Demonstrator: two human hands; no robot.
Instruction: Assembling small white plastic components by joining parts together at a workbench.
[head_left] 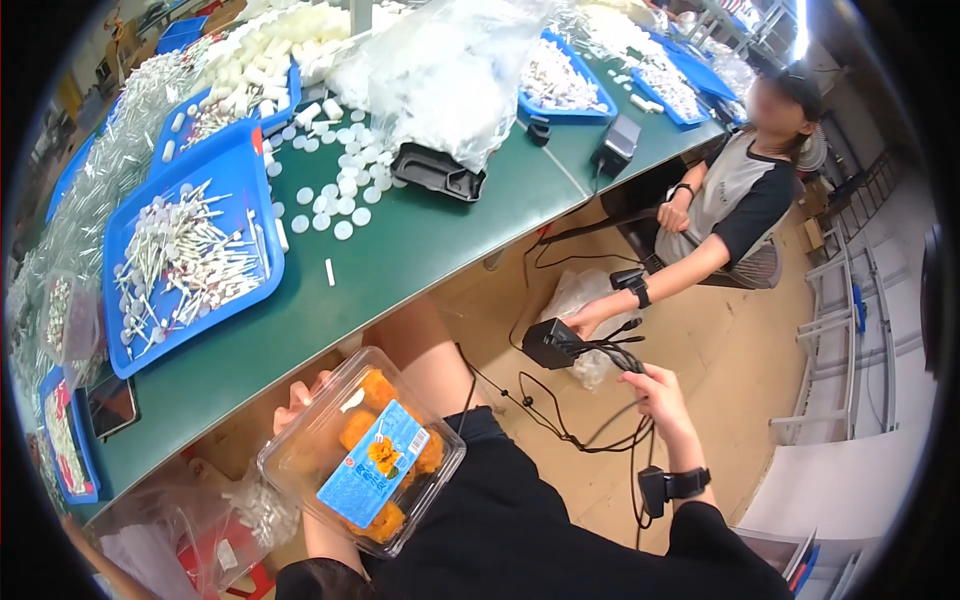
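The surface (420,250) is a long green bench running diagonally through the room, with a tan floor (740,350) below it and grey metal racks (850,330) along the right wall. Blue trays (250,170) stand along the bench; the nearest holds thin white sticks (185,265) with round heads, lying loose and crossed. Flat white discs (335,195) are scattered on the bare green beside it. Behind them lies a bulging clear plastic bag (440,70), and farther trays hold more small white parts.

The left hand (300,400) supports a clear plastic box (360,450) from below and behind, fingers closed against its far side. The box is held below the bench edge, over the person's lap, tilted. It is a shallow, glossy clamshell with a blue label (375,462) across the lid; inside are orange, rough-crusted pieces, probably fried food.

The right hand (660,395) is closed on a bundle of black cables (610,400) running to a small black box (550,343). A seated co-worker's hand (590,318) touches that black box from the other side.
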